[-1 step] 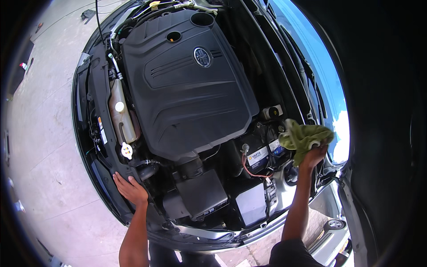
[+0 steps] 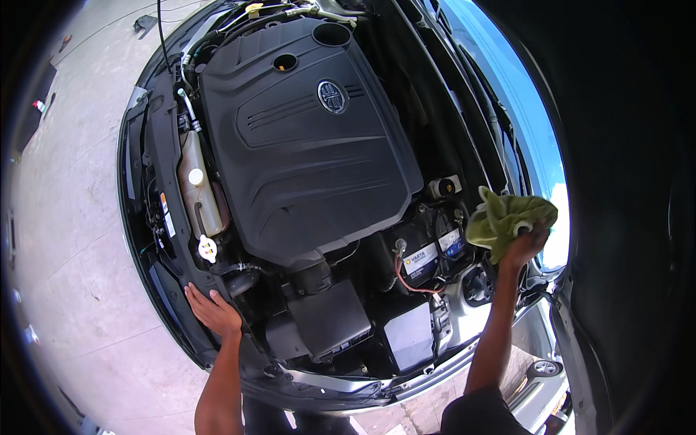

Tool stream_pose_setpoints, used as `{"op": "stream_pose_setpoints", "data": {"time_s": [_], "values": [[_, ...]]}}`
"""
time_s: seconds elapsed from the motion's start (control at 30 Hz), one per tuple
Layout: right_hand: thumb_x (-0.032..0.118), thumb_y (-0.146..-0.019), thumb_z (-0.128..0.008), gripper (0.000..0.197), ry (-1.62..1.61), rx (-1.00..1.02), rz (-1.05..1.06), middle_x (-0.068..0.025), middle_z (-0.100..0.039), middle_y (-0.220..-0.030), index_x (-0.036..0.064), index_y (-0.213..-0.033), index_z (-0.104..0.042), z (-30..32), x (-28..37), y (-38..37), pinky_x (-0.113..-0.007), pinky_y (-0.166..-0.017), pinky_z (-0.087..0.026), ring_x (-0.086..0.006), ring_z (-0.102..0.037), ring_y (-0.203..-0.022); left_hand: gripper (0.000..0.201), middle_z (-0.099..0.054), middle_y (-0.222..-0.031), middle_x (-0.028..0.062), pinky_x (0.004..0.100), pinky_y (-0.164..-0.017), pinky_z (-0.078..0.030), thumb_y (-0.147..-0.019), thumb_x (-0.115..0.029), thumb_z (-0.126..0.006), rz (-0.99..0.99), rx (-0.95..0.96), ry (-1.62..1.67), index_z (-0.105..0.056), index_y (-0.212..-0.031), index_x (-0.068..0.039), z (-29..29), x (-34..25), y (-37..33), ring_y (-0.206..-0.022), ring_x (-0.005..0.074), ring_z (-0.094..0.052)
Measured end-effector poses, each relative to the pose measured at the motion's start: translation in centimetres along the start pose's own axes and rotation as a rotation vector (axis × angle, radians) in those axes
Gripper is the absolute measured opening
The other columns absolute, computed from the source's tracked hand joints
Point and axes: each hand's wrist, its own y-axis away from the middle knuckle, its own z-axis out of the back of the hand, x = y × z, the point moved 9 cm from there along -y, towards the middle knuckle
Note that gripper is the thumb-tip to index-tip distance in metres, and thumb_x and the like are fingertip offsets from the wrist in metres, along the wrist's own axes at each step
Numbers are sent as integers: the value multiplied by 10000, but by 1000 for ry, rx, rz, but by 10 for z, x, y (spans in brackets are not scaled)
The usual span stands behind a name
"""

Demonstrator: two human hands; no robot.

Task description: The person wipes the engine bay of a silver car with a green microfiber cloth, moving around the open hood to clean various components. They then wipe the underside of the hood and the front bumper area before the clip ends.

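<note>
I look down into an open car engine bay. A large black plastic engine cover [image 2: 304, 145] fills its middle. My left hand [image 2: 210, 310] rests flat, fingers apart, on the black front edge of the bay [image 2: 170, 301], near a white round cap [image 2: 207, 249]. My right hand [image 2: 523, 246] is raised over the right side of the bay and grips a crumpled green cloth [image 2: 507, 217]. Just left of the cloth sits the battery [image 2: 428, 254] with a red cable.
A translucent fluid tank [image 2: 197, 190] stands at the left of the cover. A black box [image 2: 326, 319] and a grey square cover [image 2: 409, 335] lie near the front. The light blue fender [image 2: 525, 123] runs along the right. Pale concrete floor [image 2: 65, 254] lies to the left.
</note>
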Motion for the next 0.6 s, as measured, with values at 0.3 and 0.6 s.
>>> {"op": "stream_pose_setpoints", "data": {"time_s": [0.3, 0.6], "values": [[558, -883, -595, 799, 1107, 1075, 474, -248, -417, -1448, 24, -1436, -379, -343, -13, -102, -454, -1071, -366, -375, -445, -1316, 495, -383, -1469, 205, 445, -1114, -273, -1032, -280, -330, 7, 35, -6, -369, -1438, 2, 0, -6, -3, -1364, 373, -359], [335, -897, -612, 662, 987, 567, 840, -150, -425, -1454, 59, -1432, -338, -357, -46, -50, -432, -1076, -345, -303, -383, -1361, 518, -401, -1454, 222, 444, -1106, -281, -1035, -316, -312, 13, 34, 19, -385, -1423, 19, -2, -3, -3, -1346, 390, -378]]}}
